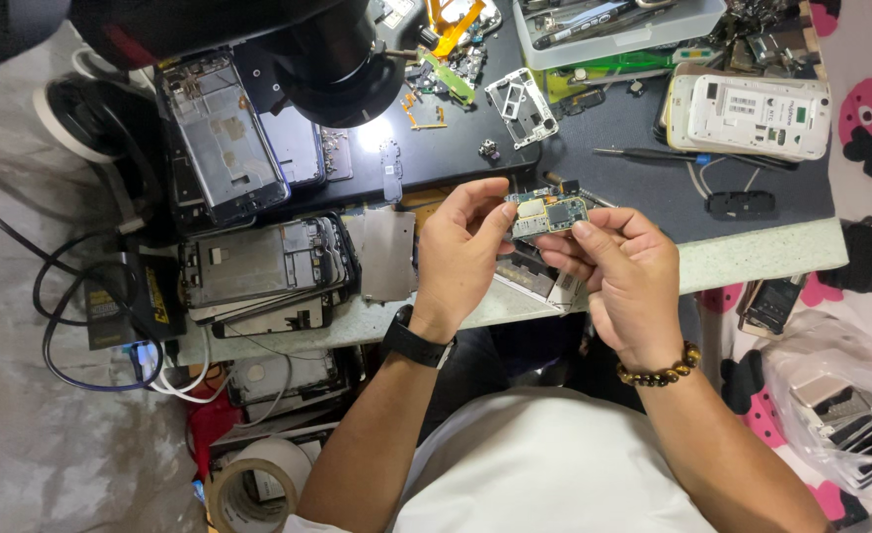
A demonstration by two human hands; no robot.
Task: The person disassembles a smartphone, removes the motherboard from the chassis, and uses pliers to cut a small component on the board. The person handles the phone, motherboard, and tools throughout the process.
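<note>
Held up between both hands above the worktop edge: a small circuit board, long axis running left to right. Left hand pinching the board's near-left end between thumb and fingers; right hand closed on the right end, fingertips on the top edge, thumb beneath. Both grips narrow, tight on the board; neither hand nearer than the other. Beyond the fingers, a screwdriver and a white phone shell; left of the left hand, stacked phone frames and a metal shield plate.
</note>
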